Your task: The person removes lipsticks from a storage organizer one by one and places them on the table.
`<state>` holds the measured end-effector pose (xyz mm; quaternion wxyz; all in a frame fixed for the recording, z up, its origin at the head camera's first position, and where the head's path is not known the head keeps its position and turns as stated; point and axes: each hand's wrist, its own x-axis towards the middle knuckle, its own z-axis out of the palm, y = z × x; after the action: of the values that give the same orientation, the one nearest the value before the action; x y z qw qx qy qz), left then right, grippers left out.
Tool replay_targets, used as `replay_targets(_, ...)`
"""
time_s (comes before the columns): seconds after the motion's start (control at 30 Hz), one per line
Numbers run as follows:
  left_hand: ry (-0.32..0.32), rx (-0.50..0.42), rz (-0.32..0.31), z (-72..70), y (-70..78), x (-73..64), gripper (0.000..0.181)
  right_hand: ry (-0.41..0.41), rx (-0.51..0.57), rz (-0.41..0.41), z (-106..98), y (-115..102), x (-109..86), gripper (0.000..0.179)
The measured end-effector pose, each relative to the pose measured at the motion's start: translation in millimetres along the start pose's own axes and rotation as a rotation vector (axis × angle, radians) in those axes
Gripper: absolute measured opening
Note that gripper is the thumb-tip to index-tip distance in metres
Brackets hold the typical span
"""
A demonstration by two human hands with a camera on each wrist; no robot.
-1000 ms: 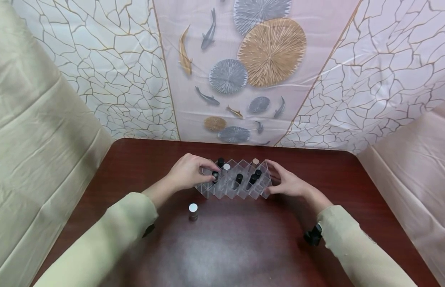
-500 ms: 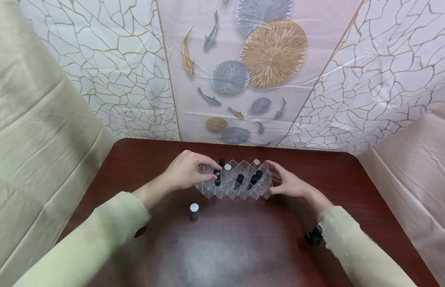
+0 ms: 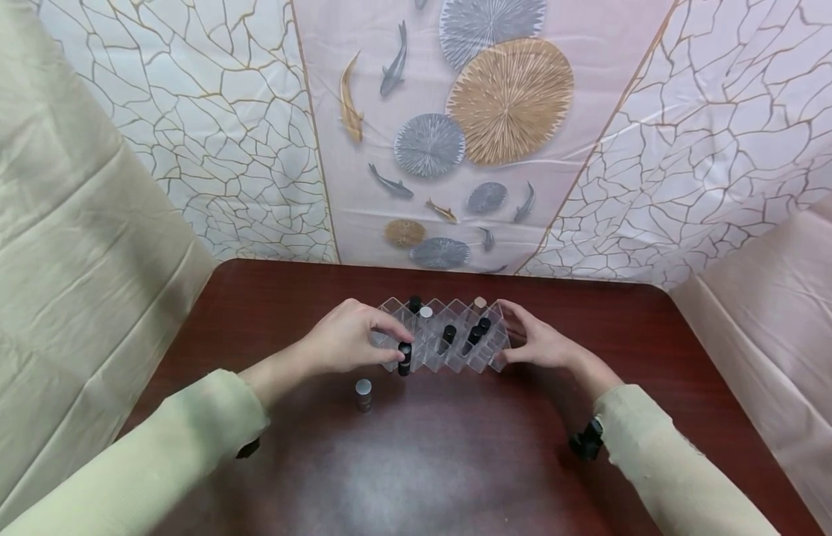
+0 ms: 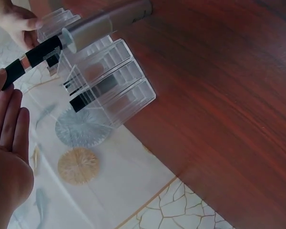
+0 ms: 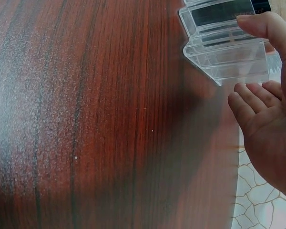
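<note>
My left hand (image 3: pixel 345 341) pinches a black lipstick tube (image 3: pixel 405 360) between thumb and fingers, held upright by the front left of a clear lipstick organizer (image 3: pixel 425 359). In the left wrist view, the tube (image 4: pixel 44 51) has a narrow copper band, and the other fingers lie extended below it. At the organizer's right end, my right hand (image 3: pixel 539 342) grips it between thumb and fingers; the right wrist view shows the thumb on the clear wall (image 5: pixel 243 62) side near a black tube. Several tubes stand in the organizer, including a white-capped one (image 3: pixel 425 312) and a tan-capped one (image 3: pixel 479 303).
A clear tube with a silvery cap (image 3: pixel 364 388) stands on the dark red wooden table (image 3: pixel 416 454), front left of the organizer. A patterned cloth (image 3: pixel 429 208) hangs behind the table's back edge, with pale cloth (image 3: pixel 74 246) along the left side.
My left hand has lifted the black lipstick tube out of the organizer's left part and brought it toward the front edge. The right hand stays on the organizer's right end.
</note>
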<state>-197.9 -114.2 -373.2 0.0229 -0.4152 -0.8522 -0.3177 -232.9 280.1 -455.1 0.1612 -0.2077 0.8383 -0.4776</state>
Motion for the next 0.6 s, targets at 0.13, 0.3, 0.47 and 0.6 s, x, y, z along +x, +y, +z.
replay_targets(0.13, -0.024, 0.013, -0.007, 3.5, 0.4, -4.7, 0.024, -0.001, -0.001, -0.002, 0, -1, 0.3, 0.101)
replay_targets(0.3, -0.05, 0.034, -0.011, 9.6, 0.1, -10.1, 0.024, -0.007, 0.001, 0.003, -1, -2, 1.0, 0.101)
replay_targets(0.47, -0.065, 0.027, -0.012, 15.3, -1.5, -14.2, 0.023, -0.01, 0.003, 0.012, -1, -1, 1.1, 0.103)
replay_targets(0.6, -0.072, 0.028, -0.013, 18.2, -3.1, -17.0, 0.022, -0.007, 0.015, 0.01, -1, -1, 0.8, 0.104)
